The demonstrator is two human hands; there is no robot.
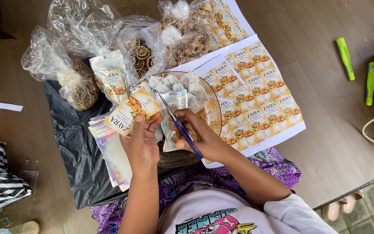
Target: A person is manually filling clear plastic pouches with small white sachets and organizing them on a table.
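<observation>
My left hand (143,141) holds a short strip of printed paper labels (131,111) up in front of me. My right hand (199,135) grips blue-handled scissors (179,126), whose blades point up and left and touch the strip's right edge. Under both hands sits a round glass dish (213,104) filled with small white tea bags (174,89). A stack of shiny holographic pouches (109,145) lies on black plastic (74,147) left of my left hand.
Sheets of uncut labels (260,102) lie to the right of the dish. Clear bags of dried fruit slices and spices (139,54) stand behind it, with a filled pouch (111,78). Green markers (345,56) lie far right on the wooden floor.
</observation>
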